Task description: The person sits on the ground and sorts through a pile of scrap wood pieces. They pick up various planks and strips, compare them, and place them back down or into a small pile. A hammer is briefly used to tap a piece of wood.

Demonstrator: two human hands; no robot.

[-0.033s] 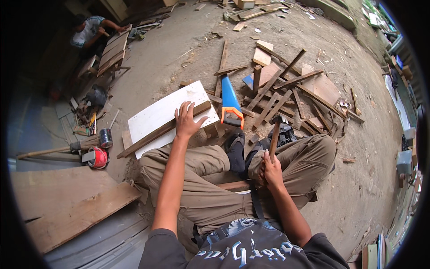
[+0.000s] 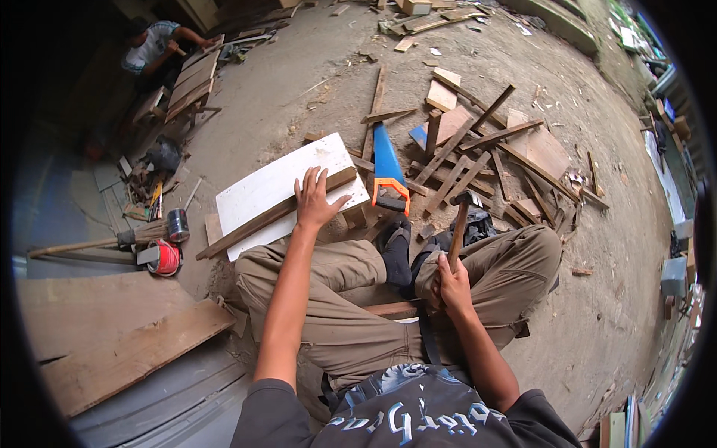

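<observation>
My left hand (image 2: 314,200) rests with its fingers spread on a brown wooden strip (image 2: 258,222). That strip lies lengthwise across a white board (image 2: 261,184), whose face shows on both sides of it. My right hand (image 2: 453,290) is wrapped round the wooden handle of a hammer (image 2: 461,230), held upright over my right leg with its dark head at the top. A handsaw (image 2: 388,164) with a blue blade and an orange and black handle lies just right of the white board, apart from both hands.
A pile of wood offcuts (image 2: 478,149) spreads beyond the saw. On the left are a can (image 2: 178,225), a red spool (image 2: 166,259), a broom (image 2: 97,249) and a wide plank (image 2: 142,358). At the far left, another person (image 2: 153,48) works at a wooden panel (image 2: 193,86).
The view has shifted very slightly. Both hands keep their places, the left on the strip and the right around the hammer.
</observation>
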